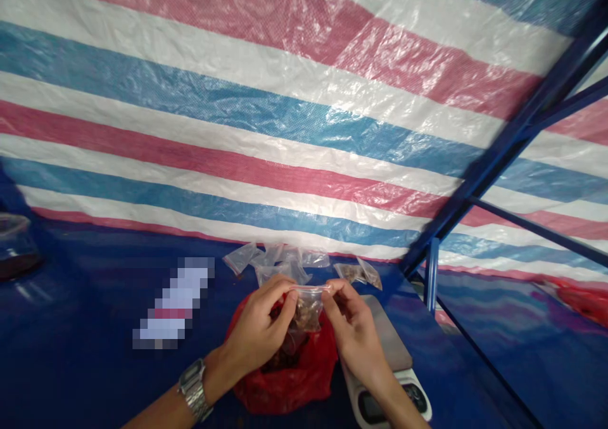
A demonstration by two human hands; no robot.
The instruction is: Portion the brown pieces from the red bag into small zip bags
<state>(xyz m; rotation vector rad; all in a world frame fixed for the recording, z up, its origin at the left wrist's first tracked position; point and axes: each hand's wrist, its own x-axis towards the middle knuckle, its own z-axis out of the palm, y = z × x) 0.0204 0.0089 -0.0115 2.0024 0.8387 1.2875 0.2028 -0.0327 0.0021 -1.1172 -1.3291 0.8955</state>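
Observation:
Between my two hands hangs a small clear zip bag [308, 312] with brownish pieces inside; what they are I cannot make out. My left hand [263, 315] pinches one top corner of its seal, and my right hand [349, 318] pinches the other. Below the bag, a red plastic bag [304, 384] stands with its mouth spread, dark brown pieces inside and partly hidden by my left hand. Under my right forearm sits a kitchen scale [392, 340] with a metal plate and a white body.
Several clear zip bags [280, 261] lie behind the red bag. Filled zip bags [358, 272] rest right of them. A clear tub [18, 245] is at far left. A blue metal frame [475, 182] slants on the right, before a striped tarp [237, 131]. Another red bag [582, 299] lies far right.

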